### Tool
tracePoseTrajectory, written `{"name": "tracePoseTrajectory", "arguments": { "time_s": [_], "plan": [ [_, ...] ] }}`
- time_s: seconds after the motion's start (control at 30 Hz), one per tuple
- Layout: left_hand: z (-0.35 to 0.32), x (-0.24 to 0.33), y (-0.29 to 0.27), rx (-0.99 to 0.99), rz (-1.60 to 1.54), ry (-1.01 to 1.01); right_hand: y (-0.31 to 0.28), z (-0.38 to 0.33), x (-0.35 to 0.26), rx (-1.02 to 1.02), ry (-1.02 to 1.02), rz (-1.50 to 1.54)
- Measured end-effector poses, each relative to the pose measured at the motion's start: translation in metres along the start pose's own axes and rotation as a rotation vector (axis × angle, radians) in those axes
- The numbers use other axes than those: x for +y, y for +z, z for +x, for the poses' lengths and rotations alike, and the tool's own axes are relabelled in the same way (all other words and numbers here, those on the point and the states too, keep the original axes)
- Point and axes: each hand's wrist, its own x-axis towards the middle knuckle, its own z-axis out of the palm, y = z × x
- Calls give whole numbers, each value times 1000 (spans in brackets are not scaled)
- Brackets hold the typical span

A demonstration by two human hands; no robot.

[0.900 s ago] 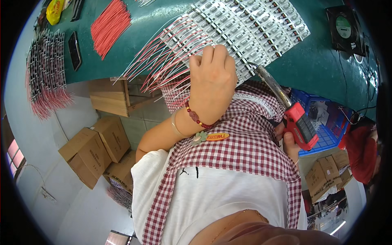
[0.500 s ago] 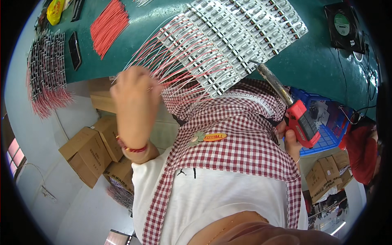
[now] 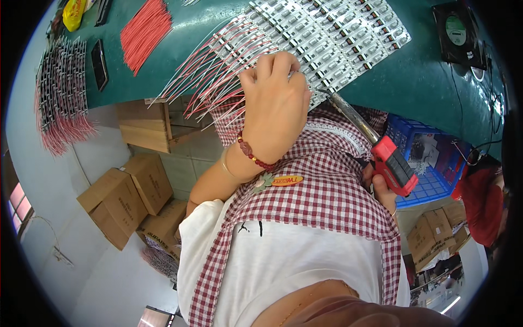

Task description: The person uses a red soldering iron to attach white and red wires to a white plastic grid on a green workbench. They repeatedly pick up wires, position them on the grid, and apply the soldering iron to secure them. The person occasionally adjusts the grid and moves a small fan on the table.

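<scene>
My left hand [image 3: 277,106] is over the near edge of a panel of small metal-and-white parts [image 3: 327,38] set in rows. Its fingers are curled down onto the panel; the fingertips and anything between them are hidden. Red and white wires [image 3: 210,76] fan out from the panel's left part and hang past the table edge. My right hand [image 3: 381,188] is wrapped round the red-and-black handle of a soldering iron [image 3: 354,117]. The iron slants up to the left, its tip beside the panel's near edge, close to my left fingers.
On the green table [image 3: 190,41] lie a bundle of red wires [image 3: 145,35], a black phone [image 3: 99,65] and a yellow packet [image 3: 73,15]. Wired strips [image 3: 61,82] hang over the left edge. A black fan-like box [image 3: 457,32] sits far right, above a blue basket [image 3: 430,182]. Cardboard boxes [image 3: 111,201] stand below.
My left hand has moved right, from the loose wire ends to the panel's near edge. The soldering iron has shifted slightly left and down with my right hand.
</scene>
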Motion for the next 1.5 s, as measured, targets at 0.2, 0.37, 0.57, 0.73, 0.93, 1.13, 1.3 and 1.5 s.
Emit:
{"name": "tracePoseTrajectory", "arguments": {
  "time_s": [0.2,0.37,0.57,0.73,0.93,1.13,1.3,1.5],
  "plan": [
    [3,4,5,-53,107,10,3,4,-1,2,-19,11],
    [5,6,5,-75,141,8,-3,4,5,-51,-95,-218],
    [6,6,7,-58,132,42,-1,3,4,-18,-157,-213],
    [7,7,5,-90,144,31,0,4,5,-20,-180,-220],
    [7,8,3,-131,154,4,-2,-2,3,-10,-102,-176],
    [7,7,3,-110,182,40,5,4,-16,54,26,333],
    [9,8,1,-109,195,53,5,15,-20,150,-34,335],
    [12,-3,-8,-96,140,39,4,33,-26,187,-134,397]
  ]
}}
